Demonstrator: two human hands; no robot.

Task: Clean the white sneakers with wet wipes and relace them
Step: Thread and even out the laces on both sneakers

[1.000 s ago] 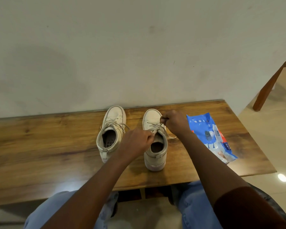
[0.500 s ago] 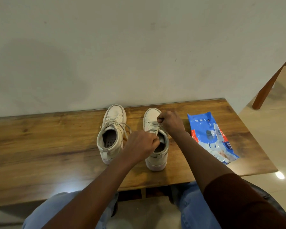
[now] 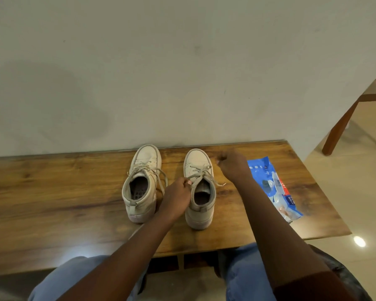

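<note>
Two white high-top sneakers stand side by side on the wooden table [image 3: 52, 192], toes toward the wall. The left sneaker [image 3: 142, 183] has its laces hanging loose over its right side. My left hand [image 3: 177, 197] is pinched on a lace [image 3: 197, 177] at the left side of the right sneaker [image 3: 200, 192]. My right hand [image 3: 232, 165] hovers just right of that sneaker's toe with its fingers curled shut; I see no lace in it. One loose lace end [image 3: 223, 184] lies on the table below it.
A blue pack of wet wipes [image 3: 274, 187] lies flat on the table, to the right of my right arm. The wall rises directly behind the table. A wooden furniture leg [image 3: 339, 129] stands on the tiled floor at the far right.
My right hand has moved from over the right sneaker's laces to the right of its toe. My left hand stays pinched on the lace, which is now pulled out looser.
</note>
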